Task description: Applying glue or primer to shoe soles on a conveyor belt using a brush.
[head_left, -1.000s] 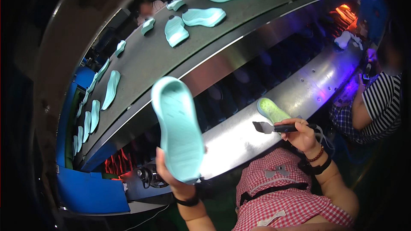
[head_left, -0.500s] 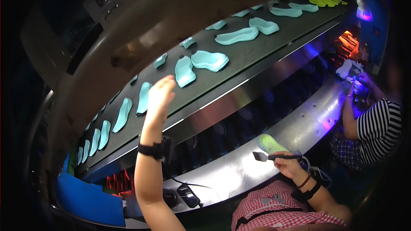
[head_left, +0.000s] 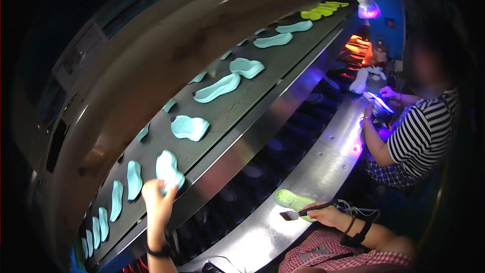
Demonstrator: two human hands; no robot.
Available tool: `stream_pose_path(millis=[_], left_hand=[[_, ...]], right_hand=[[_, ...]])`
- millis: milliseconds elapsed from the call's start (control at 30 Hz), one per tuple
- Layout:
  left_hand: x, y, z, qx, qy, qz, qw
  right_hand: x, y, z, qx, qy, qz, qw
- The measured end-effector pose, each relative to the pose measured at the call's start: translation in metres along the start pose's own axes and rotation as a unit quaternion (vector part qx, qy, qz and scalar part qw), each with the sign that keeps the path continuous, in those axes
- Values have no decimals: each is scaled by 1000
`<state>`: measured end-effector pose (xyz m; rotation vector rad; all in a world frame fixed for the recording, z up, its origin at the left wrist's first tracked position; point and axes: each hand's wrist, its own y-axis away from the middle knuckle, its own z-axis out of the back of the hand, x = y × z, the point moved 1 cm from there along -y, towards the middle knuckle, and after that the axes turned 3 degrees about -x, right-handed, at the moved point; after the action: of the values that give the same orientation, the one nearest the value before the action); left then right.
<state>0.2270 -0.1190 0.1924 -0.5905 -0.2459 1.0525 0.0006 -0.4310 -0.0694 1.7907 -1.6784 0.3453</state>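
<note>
Just beyond left hand point(head_left: 159, 198), touching it: pale-blue sole point(head_left: 168, 166) on belt point(head_left: 227, 107).

Smooth matt soles point(head_left: 167, 164), shiny metal ledge point(head_left: 309, 174), matt belt point(head_left: 257, 91), woven cloth apron point(head_left: 303, 261)

Strong white glare bleaches the near end of the metal counter point(head_left: 303, 177), while its far end turns violet under a glowing lamp point(head_left: 369, 11), with an orange glow point(head_left: 358, 49) beyond. The belt point(head_left: 233, 116) is dimmer, though the turquoise sole point(head_left: 167, 164) at the left hand point(head_left: 159, 193) shines bright. Deep shadow fills the gap between belt and counter. Fisheye distortion bows the counter's edges; the view's corners fade to black.
</note>
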Motion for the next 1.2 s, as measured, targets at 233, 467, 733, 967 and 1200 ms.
stream_pose_path(millis=[233, 467, 733, 967, 1200], left_hand=[[-15, 123, -27, -185, 663, 298, 662], [-57, 212, -58, 105, 726, 400, 550], [-117, 260, -127, 39, 882, 448, 143], [-128, 271, -126, 85, 911, 387, 119], [-111, 274, -129, -40, 821, 470, 322]], right_hand=[[0, -24, -22, -6, 35, 25, 999], [2, -33, -32, 30, 87, 60, 994], [-21, -25, -86, 144, 182, 9, 973], [-45, -48, -108, 136, 264, 20, 955], [-48, -16, -149, 278, 552, 266, 740]])
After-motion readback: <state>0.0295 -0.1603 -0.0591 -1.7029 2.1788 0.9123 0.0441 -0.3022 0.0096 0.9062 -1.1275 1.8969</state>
